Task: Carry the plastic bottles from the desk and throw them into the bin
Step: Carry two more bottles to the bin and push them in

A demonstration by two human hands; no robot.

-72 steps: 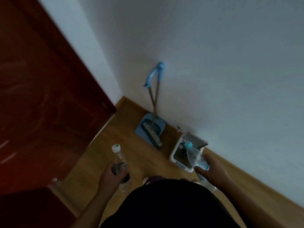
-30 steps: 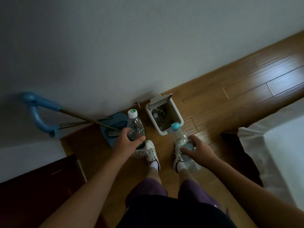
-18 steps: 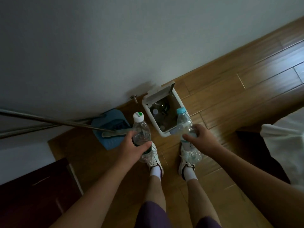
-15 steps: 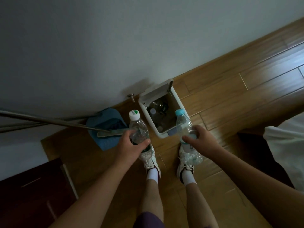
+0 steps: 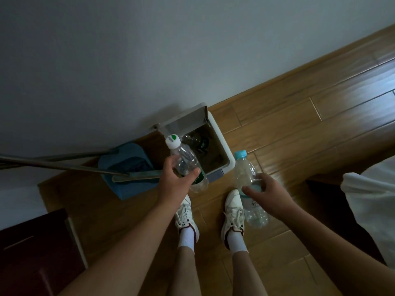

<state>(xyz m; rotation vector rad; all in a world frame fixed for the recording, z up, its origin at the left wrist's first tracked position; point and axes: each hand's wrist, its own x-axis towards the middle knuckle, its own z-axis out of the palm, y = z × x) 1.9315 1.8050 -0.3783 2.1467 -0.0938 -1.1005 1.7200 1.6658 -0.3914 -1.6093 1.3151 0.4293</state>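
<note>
The green-capped bottle is held by the left hand, with thumb and fingers wrapped round its middle. Its cap is tilted towards twelve o'clock, over the near left corner of the bin. The blue-capped bottle is gripped about its waist by the right hand and held just outside the bin's right wall, at about one o'clock from the shoes.

The carrying appears to be done and the dropping step is judged to be in hand. For the next move, the left bottle needs only to be brought a little further over the opening and let go. The right one must first be shifted towards eleven o'clock, across the rim.

The lid is propped open against the wall, and at least one bottle is already seen inside, so room in the mouth is limited. A dustpan and a broom lie at nine o'clock, just beside the bin. White bedding is at three o'clock and a dark cabinet at seven. Bare floor is left open on the bin's right.
</note>
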